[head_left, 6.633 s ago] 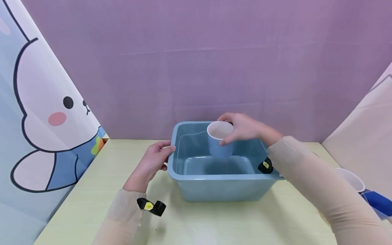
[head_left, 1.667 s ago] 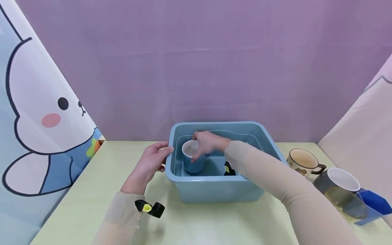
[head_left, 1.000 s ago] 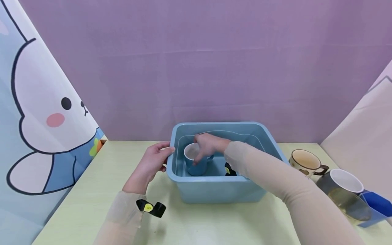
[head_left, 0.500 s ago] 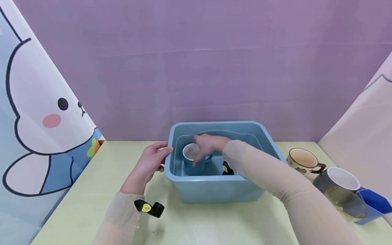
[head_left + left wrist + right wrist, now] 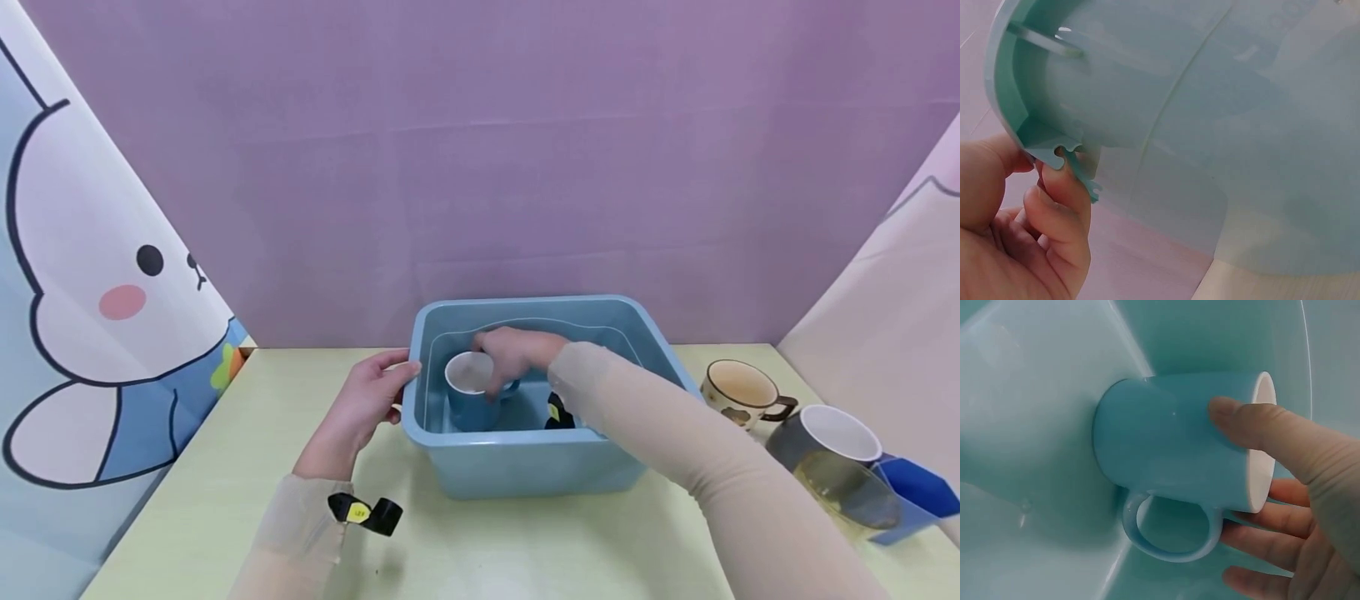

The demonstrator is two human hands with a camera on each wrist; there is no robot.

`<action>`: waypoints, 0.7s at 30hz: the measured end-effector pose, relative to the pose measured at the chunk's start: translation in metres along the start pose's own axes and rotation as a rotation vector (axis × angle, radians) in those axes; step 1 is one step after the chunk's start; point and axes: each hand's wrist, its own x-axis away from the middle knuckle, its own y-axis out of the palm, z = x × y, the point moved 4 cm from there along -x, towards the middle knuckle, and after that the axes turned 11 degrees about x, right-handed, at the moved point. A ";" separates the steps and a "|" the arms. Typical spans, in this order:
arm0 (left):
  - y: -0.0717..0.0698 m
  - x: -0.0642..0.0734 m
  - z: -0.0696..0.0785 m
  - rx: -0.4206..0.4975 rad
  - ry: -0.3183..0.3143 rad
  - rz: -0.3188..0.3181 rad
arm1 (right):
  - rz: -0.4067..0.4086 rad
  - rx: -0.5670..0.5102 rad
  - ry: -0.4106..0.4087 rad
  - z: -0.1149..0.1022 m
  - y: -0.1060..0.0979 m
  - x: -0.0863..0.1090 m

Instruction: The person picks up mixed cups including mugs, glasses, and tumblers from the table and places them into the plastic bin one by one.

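Observation:
A blue mug (image 5: 472, 404) with a white inside stands upright on the basin floor, near its left wall. In the right wrist view its loop handle (image 5: 1172, 553) shows. My right hand (image 5: 513, 354) is at the mug's rim with loosely spread fingers. Its thumb (image 5: 1235, 415) lies over the outer wall, and the other fingers are near the rim and handle; firm contact cannot be made out. My left hand (image 5: 371, 396) grips the left rim of the blue plastic basin (image 5: 525, 467), with thumb on top and curled fingers (image 5: 1054, 215) underneath.
At the right stand a cream mug (image 5: 742, 393) with a brown handle, a grey mug (image 5: 840, 433) with a white inside, a clear yellowish cup (image 5: 847, 492) and a blue container (image 5: 918, 487). A purple cloth (image 5: 525, 150) hangs behind the pale table (image 5: 487, 550).
Earlier my right hand held the mug above the basin floor; it was then lowered and set at the left. Lately the thumb has shifted slightly right across it. My left hand stays on the rim.

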 end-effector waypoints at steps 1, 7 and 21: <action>0.000 0.000 0.000 0.001 -0.002 0.000 | 0.005 -0.002 0.002 0.000 0.000 0.000; 0.000 0.002 0.000 0.002 0.002 -0.009 | 0.027 0.011 0.026 -0.002 0.000 0.000; -0.001 0.004 0.002 0.007 0.000 -0.009 | 0.078 0.095 0.077 -0.006 -0.004 0.002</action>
